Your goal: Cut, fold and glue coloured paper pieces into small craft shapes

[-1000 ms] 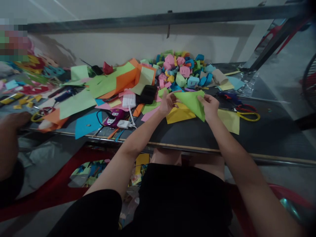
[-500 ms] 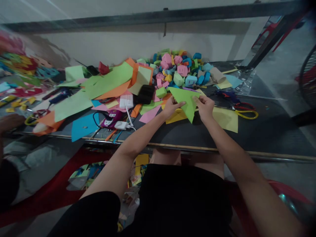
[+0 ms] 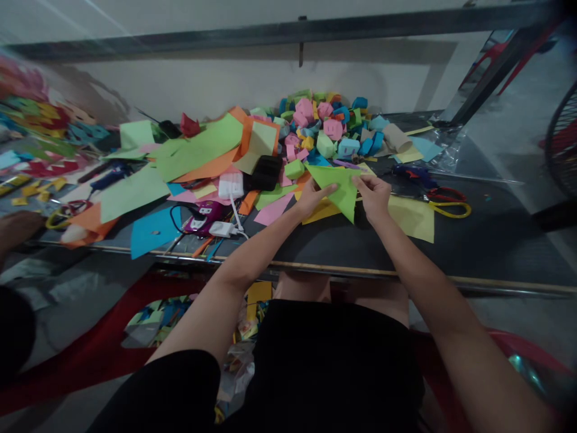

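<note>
A folded sheet of bright green paper (image 3: 345, 191), roughly triangular with one point toward me, is held up over the dark table between both hands. My left hand (image 3: 314, 198) pinches its left side, thumb lying on the paper. At the upper right edge, my right hand (image 3: 374, 193) grips it between thumb and fingers. Beneath and behind it lie a yellow-orange paper (image 3: 322, 211) and a pale yellow sheet (image 3: 411, 219). A small green folded paper box (image 3: 294, 169) sits just beyond my left hand.
Small coloured paper boxes (image 3: 333, 129) are heaped by the wall. Scissors with red and yellow handles (image 3: 451, 203) lie to the right. On the left are loose coloured sheets (image 3: 202, 144), a purple device with cables (image 3: 207, 216) and another person's hand (image 3: 20, 227).
The green paper has tilted slightly and its top edge sits a little lower. My hands keep their grip in nearly the same place.
</note>
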Available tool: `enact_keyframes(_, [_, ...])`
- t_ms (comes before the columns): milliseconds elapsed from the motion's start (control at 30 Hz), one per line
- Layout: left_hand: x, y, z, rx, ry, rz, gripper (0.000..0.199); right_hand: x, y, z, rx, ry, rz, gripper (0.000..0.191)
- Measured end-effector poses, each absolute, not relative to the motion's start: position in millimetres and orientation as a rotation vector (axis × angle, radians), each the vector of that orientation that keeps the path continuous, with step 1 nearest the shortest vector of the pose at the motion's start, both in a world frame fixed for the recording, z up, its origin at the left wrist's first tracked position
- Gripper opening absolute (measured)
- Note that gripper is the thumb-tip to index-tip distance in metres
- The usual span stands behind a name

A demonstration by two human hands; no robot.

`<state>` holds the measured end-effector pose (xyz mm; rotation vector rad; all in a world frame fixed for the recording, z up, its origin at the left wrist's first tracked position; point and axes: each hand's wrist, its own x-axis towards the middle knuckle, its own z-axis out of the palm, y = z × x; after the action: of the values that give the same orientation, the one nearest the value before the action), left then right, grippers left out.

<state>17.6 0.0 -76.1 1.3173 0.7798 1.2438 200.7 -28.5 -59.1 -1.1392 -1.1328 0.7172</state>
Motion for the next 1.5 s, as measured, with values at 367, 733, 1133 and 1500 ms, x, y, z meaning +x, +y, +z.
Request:
enact_keyframes(367, [18,1,-74,1.338,0.787,1.273,0.060,199,-33,-54,-1.161,-1.170,0.739,0.058])
enact_keyframes(733, [16,-3,-70,1.376,0.833,1.289,0.057,202,-30,-57,-1.171,-1.189,0.693,0.053])
enact_keyframes(1133, [15,-2,-70,1.414,0.869,1.291,0.058,202,-32,-52,-1.152,-1.165,0.768,0.059])
enact_keyframes(1500, [18,-10,-63,1.299,0.758,1.279,0.063,204,-29,-56,-1.105,-1.141,0.704,0.052])
